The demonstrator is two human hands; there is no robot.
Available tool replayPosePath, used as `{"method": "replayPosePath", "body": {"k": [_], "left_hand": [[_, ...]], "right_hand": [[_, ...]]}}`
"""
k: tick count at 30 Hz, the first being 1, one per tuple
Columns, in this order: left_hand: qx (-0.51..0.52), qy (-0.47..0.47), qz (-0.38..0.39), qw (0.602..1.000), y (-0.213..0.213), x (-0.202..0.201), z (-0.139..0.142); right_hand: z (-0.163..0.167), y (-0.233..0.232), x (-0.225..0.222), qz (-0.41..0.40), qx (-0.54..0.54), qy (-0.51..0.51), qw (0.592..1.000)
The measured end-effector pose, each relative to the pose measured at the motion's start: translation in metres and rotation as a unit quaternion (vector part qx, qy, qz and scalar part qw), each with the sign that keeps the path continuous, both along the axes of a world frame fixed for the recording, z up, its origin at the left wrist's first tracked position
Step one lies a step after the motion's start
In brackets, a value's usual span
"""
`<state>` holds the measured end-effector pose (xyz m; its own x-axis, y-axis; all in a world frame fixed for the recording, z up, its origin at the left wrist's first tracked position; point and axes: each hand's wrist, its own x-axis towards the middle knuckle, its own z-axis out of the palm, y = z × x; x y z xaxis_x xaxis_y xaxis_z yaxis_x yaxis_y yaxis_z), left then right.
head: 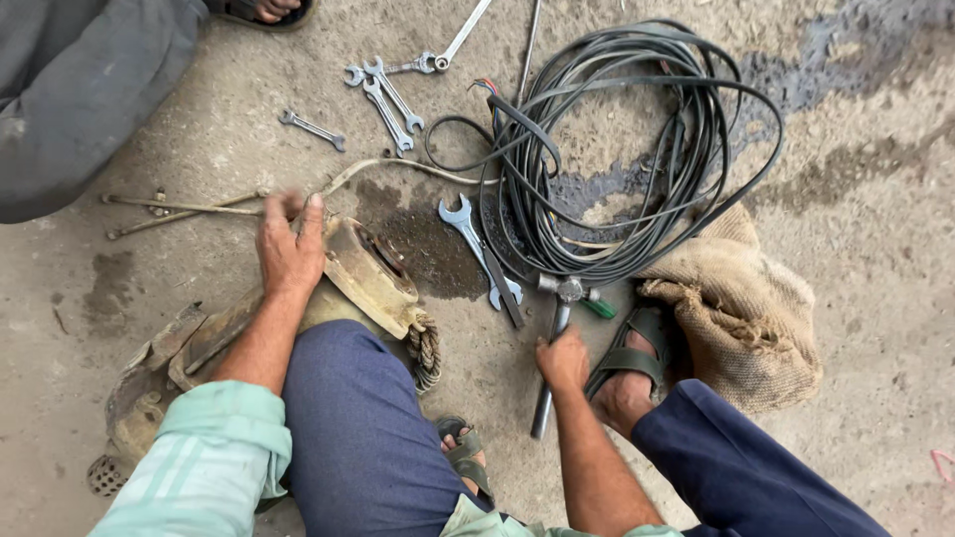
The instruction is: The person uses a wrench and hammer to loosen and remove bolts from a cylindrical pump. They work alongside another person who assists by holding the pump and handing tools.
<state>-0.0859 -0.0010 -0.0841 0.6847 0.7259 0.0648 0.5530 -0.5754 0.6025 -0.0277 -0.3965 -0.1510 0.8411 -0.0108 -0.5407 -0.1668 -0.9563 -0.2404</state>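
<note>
Concrete floor (pixel 875 239) | your left hand (pixel 288 249) presses flat on rusty pump housing (pixel 373 273), still closed | your right hand (pixel 563 360) clamps hammer (pixel 555 338); spanner (pixel 477 249) just beyond, unused.

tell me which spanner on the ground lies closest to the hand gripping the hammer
The blue-tinted spanner lying alone beside the cable coil, just above the right hand. The other spanners lie grouped farther up.

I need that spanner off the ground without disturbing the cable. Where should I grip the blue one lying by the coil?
Take the blue spanner by its bare upper shank, just below the open jaw, coming from the left. Its lower end lies against a dark flat bar and the black cable coil crowds its right side, so the left probably stays clearest.
</note>
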Motion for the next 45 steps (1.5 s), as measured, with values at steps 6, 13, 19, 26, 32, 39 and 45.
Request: {"method": "replayPosePath", "body": {"k": [6, 13, 19, 26, 32, 39, 45], "left_hand": [[-0.038, 0.079, 0.009, 0.996, -0.006, -0.005, -0.016], [-0.005, 0.093, -0.004, 0.996, -0.008, -0.010, -0.016], [-0.003, 0.095, -0.021, 0.995, -0.009, -0.010, -0.017], [-0.001, 0.073, -0.032, 0.997, -0.008, -0.011, -0.020], [0.008, 0.075, -0.033, 0.997, -0.010, -0.011, -0.019], [-0.004, 0.088, -0.024, 0.996, -0.013, -0.010, -0.016], [-0.006, 0.086, -0.025, 0.996, -0.011, -0.013, -0.017]], "right_hand": [[0.014, 0.034, 0.018, 0.006, 0.090, -0.215, 0.973], [-0.004, 0.134, 0.030, 0.025, 0.395, 0.134, 0.909], [-0.025, 0.200, 0.032, 0.206, 0.399, 0.245, 0.859], [-0.044, 0.214, 0.026, 0.262, 0.427, 0.165, 0.849], [-0.029, 0.224, 0.031, 0.278, 0.330, 0.188, 0.882], [-0.031, 0.262, 0.064, 0.276, 0.086, 0.456, 0.842], [-0.063, 0.182, 0.060, 0.004, 0.217, 0.265, 0.939]]}}
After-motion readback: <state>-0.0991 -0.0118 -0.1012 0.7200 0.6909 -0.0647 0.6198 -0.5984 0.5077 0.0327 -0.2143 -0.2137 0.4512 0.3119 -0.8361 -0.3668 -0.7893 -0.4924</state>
